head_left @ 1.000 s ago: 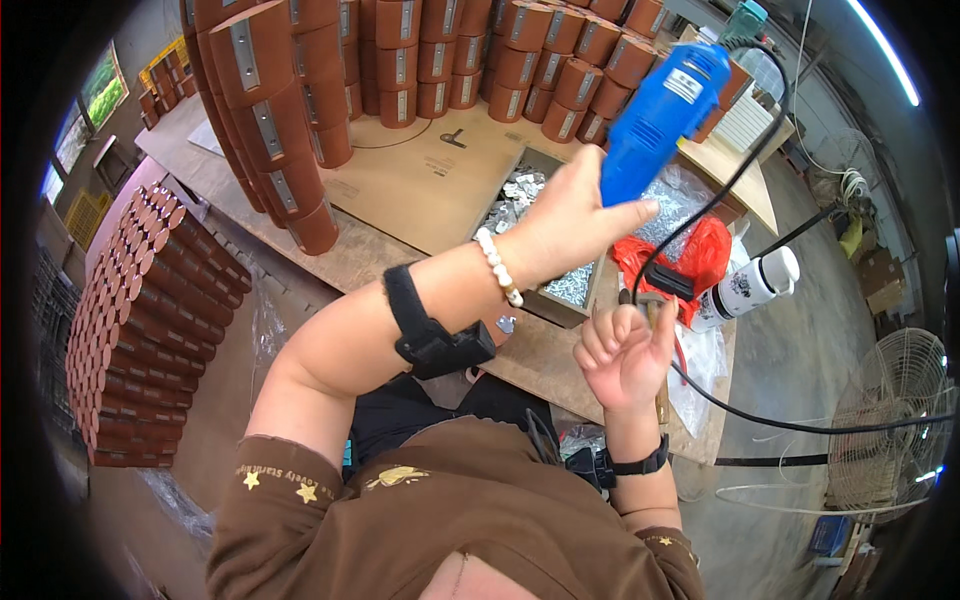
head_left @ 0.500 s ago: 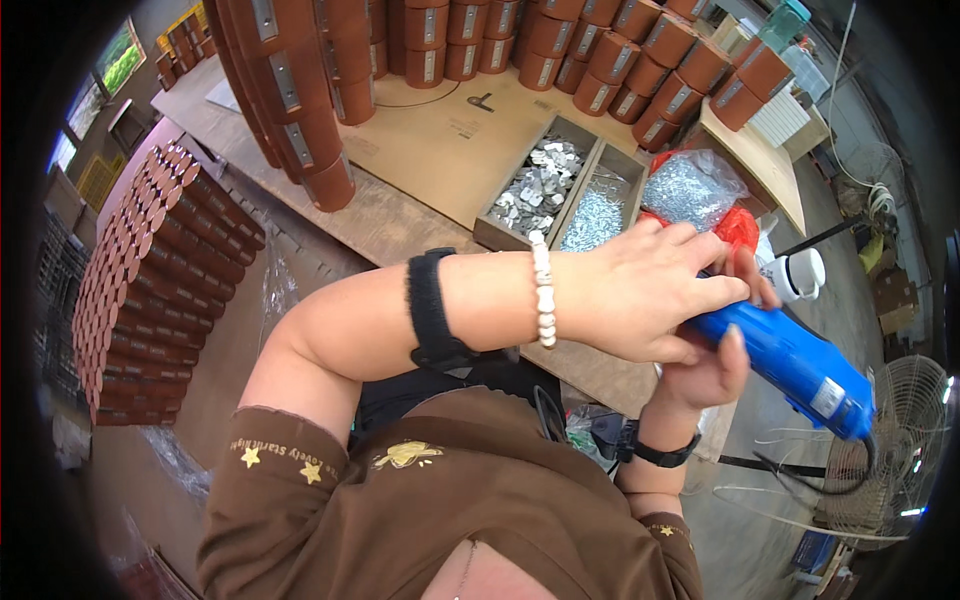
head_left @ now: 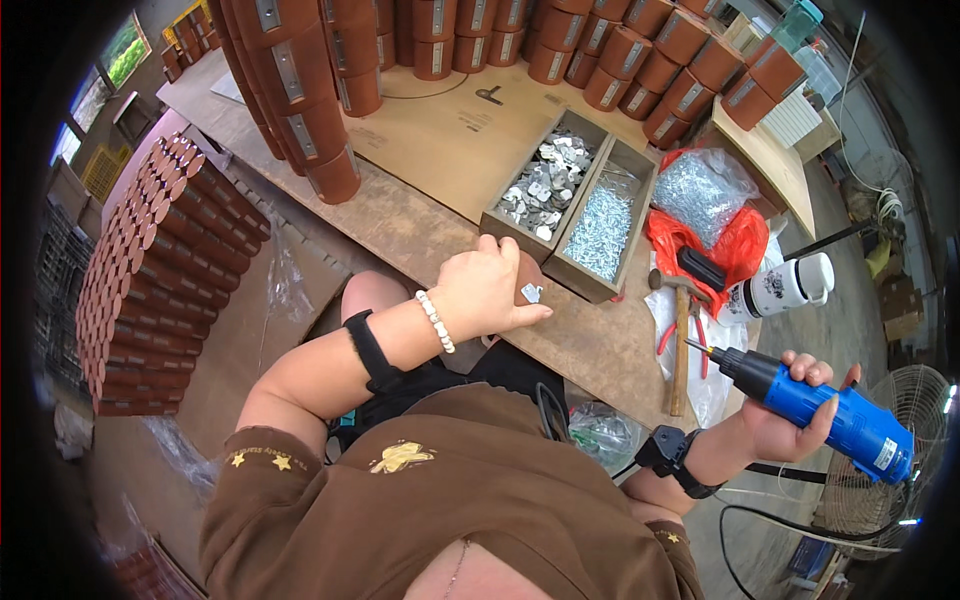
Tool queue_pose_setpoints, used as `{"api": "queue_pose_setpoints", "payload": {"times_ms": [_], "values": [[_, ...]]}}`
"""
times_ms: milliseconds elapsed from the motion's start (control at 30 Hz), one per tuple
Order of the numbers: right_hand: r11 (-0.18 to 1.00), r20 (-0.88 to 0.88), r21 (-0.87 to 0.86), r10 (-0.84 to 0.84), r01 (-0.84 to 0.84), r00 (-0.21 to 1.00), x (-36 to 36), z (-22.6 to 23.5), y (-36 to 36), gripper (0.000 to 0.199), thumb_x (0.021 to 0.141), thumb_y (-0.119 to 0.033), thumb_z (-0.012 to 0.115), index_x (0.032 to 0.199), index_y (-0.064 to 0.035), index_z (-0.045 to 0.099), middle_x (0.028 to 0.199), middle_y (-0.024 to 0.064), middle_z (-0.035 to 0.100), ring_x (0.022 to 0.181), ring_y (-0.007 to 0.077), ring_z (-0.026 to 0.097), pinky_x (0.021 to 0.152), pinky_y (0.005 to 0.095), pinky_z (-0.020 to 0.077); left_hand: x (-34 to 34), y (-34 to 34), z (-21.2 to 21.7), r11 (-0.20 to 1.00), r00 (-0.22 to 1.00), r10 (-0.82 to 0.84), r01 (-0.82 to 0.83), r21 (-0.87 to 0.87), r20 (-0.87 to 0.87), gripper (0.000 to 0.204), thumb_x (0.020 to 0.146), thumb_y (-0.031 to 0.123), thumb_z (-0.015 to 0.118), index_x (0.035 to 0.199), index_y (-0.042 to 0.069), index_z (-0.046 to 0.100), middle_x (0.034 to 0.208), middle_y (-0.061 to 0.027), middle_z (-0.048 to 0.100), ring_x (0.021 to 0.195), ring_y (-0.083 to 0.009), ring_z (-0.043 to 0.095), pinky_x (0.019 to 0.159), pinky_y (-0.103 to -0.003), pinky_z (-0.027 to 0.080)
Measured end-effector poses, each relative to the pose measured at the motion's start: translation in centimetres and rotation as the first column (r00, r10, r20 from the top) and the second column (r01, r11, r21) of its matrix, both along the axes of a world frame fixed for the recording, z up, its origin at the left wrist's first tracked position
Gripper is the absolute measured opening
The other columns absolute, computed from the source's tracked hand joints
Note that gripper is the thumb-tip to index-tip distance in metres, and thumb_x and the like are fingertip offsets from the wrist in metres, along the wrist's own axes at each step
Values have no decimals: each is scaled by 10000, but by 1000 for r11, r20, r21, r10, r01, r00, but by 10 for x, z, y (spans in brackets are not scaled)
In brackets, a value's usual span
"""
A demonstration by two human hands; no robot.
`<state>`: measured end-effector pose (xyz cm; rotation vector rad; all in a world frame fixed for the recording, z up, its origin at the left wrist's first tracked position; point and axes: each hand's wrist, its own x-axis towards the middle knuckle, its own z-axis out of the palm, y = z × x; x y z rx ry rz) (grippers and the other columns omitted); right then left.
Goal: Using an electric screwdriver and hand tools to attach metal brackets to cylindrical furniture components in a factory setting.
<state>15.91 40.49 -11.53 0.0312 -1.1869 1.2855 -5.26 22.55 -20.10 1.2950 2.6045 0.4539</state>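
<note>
My left hand (head_left: 485,292) is curled over a reddish-brown cylinder (head_left: 529,266) at the near table edge, covering most of it. A small metal plate (head_left: 531,293) shows beside the thumb; whether it is attached cannot be made out. In my right hand (head_left: 790,412) is a blue electric screwdriver (head_left: 835,418), its bit pointing left toward a hammer (head_left: 680,340). Just beyond my left hand stand two wooden trays side by side: one holds small metal plates (head_left: 548,180), the other screws (head_left: 600,228).
Stacked brown cylinders (head_left: 330,170) line the table's left and back, with a larger stack (head_left: 165,280) at far left. To the right lie a bag of screws (head_left: 705,190) on red plastic, red-handled pliers (head_left: 703,340) and a white bottle (head_left: 780,288). A fan (head_left: 900,450) stands at far right.
My hands, together at the screwdriver before, have parted. The left has moved left to the brown cylinder at the table edge; the right has shifted right and lower with the screwdriver.
</note>
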Motion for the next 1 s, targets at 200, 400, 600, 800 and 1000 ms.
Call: {"api": "queue_pose_setpoints", "payload": {"times_ms": [200,400,600,800,1000], "values": [[997,70,73,3,-8,998,-11,-8,-4,533,768,-210,457,1212,-2,247,739,105,496,648,199,478,659,377,402,-18,6,4,877,884,-467,459,143,27,577,551,256,647,1058,53,463,1007,-183,424,793,-357,530,715,-390,450],[1000,74,1,-6,6,997,-5,-14,0,522,770,-208,457,1204,6,260,733,105,496,635,199,476,658,370,404,-14,5,0,840,853,-522,509,190,23,702,532,141,630,1179,84,364,1186,-195,295,1066,-384,344,860,-417,374],[988,12,-113,105,-103,994,0,-21,7,485,780,-201,447,1196,-1,300,746,98,476,659,191,464,665,363,407,11,3,-22,942,982,-57,-7,337,181,770,573,190,670,1225,49,287,1166,-223,293,1052,-399,355,881,-414,353],[967,4,-159,202,-199,979,-3,-24,10,468,785,-201,441,1191,-1,324,748,98,468,665,185,462,675,361,414,-17,15,-20,813,872,-451,314,490,189,808,529,137,690,1232,73,298,1149,-170,358,1082,-330,364,919,-384,321],[971,52,-150,196,-186,979,0,-23,9,479,786,-191,435,1204,0,300,747,102,467,652,188,460,667,364,411,-30,47,-2,660,623,-747,652,372,234,807,497,71,669,1235,107,344,1194,-135,380,1119,-289,347,960,-370,271]]}}
